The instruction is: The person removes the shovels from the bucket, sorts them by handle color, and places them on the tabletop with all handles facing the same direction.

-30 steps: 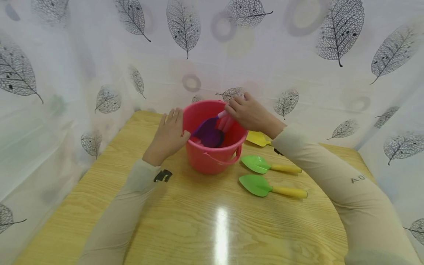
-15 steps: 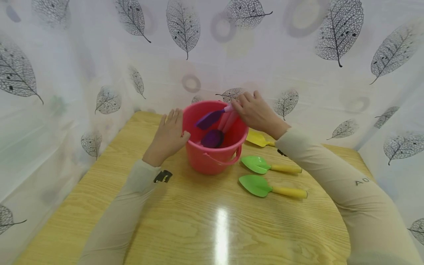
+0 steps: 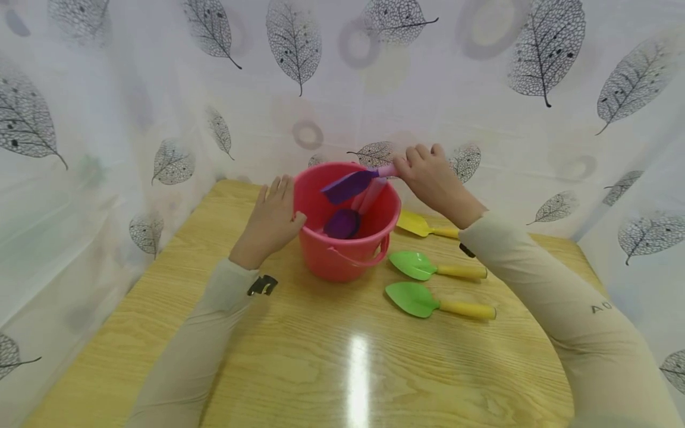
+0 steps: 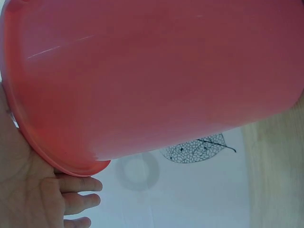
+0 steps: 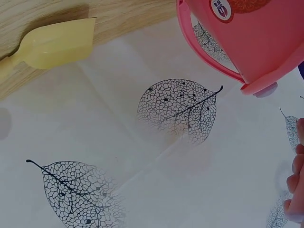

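A red bucket (image 3: 334, 260) stands on the wooden table. My left hand (image 3: 271, 221) rests against its left rim with the fingers straight; the left wrist view shows the palm (image 4: 28, 194) at the rim. Above the bucket's opening, my right hand (image 3: 436, 183) grips the pink handle of a purple toy shovel (image 3: 349, 186), its blade tilted down to the left. Inside the bucket lies another purple blade (image 3: 343, 223), with pink handles leaning on the right wall. How many tools are in there, I cannot tell. In the right wrist view only some fingertips (image 5: 293, 183) show.
Right of the bucket lie two green trowels, one nearer (image 3: 413, 299) and one farther (image 3: 414, 265), both with yellow handles. Behind them is a yellow shovel (image 3: 413, 223), partly close to the right sleeve. A leaf-print curtain (image 3: 257, 107) surrounds the table (image 3: 289, 356).
My right hand has moved right and slightly up, lifting the purple shovel from inside the bucket to above its opening. The left hand has stayed at the rim.
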The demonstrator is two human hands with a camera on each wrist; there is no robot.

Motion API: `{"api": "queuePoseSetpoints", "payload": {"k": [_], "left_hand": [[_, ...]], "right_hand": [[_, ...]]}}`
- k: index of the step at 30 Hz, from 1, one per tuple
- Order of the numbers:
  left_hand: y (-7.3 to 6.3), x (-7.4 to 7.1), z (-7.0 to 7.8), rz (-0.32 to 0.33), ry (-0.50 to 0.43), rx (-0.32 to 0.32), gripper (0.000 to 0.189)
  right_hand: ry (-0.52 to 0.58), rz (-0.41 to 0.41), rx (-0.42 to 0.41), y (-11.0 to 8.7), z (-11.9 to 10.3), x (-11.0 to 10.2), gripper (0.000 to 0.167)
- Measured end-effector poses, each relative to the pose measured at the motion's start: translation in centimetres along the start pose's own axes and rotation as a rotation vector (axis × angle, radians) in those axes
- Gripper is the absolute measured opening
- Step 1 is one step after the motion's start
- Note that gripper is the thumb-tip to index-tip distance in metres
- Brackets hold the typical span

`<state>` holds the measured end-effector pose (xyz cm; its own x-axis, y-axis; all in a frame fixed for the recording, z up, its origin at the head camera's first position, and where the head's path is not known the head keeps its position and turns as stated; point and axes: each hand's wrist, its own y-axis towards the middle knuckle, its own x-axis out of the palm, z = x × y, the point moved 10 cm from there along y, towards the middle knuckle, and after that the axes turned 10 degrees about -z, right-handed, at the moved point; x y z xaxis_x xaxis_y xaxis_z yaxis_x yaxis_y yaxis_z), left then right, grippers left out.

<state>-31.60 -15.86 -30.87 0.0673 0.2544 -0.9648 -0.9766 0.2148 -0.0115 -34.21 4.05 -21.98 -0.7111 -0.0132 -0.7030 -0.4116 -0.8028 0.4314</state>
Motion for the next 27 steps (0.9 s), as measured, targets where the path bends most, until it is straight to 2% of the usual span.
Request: {"api": "queuePoseSetpoints", "payload": {"k": [9,20,27], "left_hand": [[-0.1,0.0,-0.1,-0.004,-0.018,-0.007,0.071],[0.0,0.0,0.0,0.005,-0.019,0.006,0.071],[-0.1,0.0,0.0,0.004,-0.004,0.006,0.070]], "right_hand": [[0.056,0.007,0.039,-1.8,1.4,-0.7,0.024],[0.080,0.126,0.067,-4.7,2.0,-2.0,0.033],[0.080,0.117,0.099,-6.2,2.8,-1.9,0.034]]}}
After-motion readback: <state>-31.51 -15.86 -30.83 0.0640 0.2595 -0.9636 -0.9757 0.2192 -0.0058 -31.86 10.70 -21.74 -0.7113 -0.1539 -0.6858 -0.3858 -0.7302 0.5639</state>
